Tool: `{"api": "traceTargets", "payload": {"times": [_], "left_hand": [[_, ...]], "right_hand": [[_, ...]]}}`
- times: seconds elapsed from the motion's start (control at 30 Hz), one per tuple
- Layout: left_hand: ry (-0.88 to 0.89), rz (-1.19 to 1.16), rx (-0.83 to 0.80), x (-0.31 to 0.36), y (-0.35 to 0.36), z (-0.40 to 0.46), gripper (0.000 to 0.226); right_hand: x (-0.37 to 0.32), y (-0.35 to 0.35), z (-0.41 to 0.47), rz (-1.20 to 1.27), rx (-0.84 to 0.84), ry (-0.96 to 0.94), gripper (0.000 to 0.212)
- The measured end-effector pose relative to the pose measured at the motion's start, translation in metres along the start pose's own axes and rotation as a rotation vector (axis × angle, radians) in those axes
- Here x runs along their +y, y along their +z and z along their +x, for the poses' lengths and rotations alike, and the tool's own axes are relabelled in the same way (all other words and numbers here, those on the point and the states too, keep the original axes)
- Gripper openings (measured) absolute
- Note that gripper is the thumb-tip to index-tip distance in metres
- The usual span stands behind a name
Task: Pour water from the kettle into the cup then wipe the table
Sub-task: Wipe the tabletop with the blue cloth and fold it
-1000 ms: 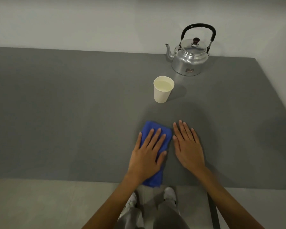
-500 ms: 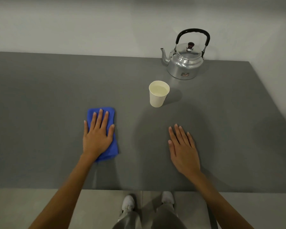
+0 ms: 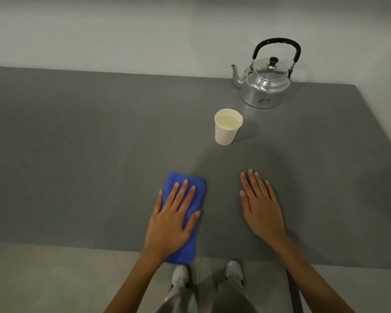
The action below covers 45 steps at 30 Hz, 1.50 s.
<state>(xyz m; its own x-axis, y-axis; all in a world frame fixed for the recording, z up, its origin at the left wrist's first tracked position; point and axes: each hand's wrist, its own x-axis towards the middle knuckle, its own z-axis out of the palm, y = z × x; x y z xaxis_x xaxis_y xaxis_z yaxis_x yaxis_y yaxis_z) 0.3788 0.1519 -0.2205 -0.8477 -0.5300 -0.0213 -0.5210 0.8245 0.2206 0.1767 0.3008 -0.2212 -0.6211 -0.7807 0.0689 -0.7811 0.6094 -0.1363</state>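
**Left hand flat on the cloth, right hand flat on the bare tabletop**

The left hand [image 3: 171,224] lies palm down on a folded blue microfibre cloth [image 3: 185,188] at the near edge of the grey tabletop [image 3: 77,143], its fingers [image 3: 182,192] stretched out and slightly spread, pressing rather than gripping. The cloth's near end reaches the tabletop's near edge. The right hand [image 3: 263,208] rests palm down on bare tabletop just right of the cloth, apart from it, fingers [image 3: 255,181] straight and close together, holding nothing. A white paper cup [image 3: 227,128] filled with water stands upright farther in. Behind it, near the far right corner, sits a shiny metal kettle [image 3: 265,86] with a black handle, spout pointing left.
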Motion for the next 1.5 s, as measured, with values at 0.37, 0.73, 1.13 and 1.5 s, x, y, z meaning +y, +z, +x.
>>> {"api": "traceTargets", "payload": {"times": [0.37,0.73,1.13,1.5], "left_hand": [[-0.271,-0.056,0.092,-0.078,-0.029,0.054,0.066],[0.037,0.020,0.006,0.030,-0.004,0.078,0.064],[0.030,-0.047,0.054,0.012,-0.013,-0.017,0.059],[-0.493,-1.116,0.091,-0.018,-0.051,-0.026,0.063]], "right_hand": [[-0.004,-0.001,0.001,-0.018,-0.021,0.024,0.055],[0.000,-0.002,0.001,0.013,-0.032,-0.007,0.053],[-0.118,-0.022,0.064,0.362,-0.327,-0.141,0.077],[-0.156,-0.094,0.115,0.842,-0.749,-0.622,0.016]]}}
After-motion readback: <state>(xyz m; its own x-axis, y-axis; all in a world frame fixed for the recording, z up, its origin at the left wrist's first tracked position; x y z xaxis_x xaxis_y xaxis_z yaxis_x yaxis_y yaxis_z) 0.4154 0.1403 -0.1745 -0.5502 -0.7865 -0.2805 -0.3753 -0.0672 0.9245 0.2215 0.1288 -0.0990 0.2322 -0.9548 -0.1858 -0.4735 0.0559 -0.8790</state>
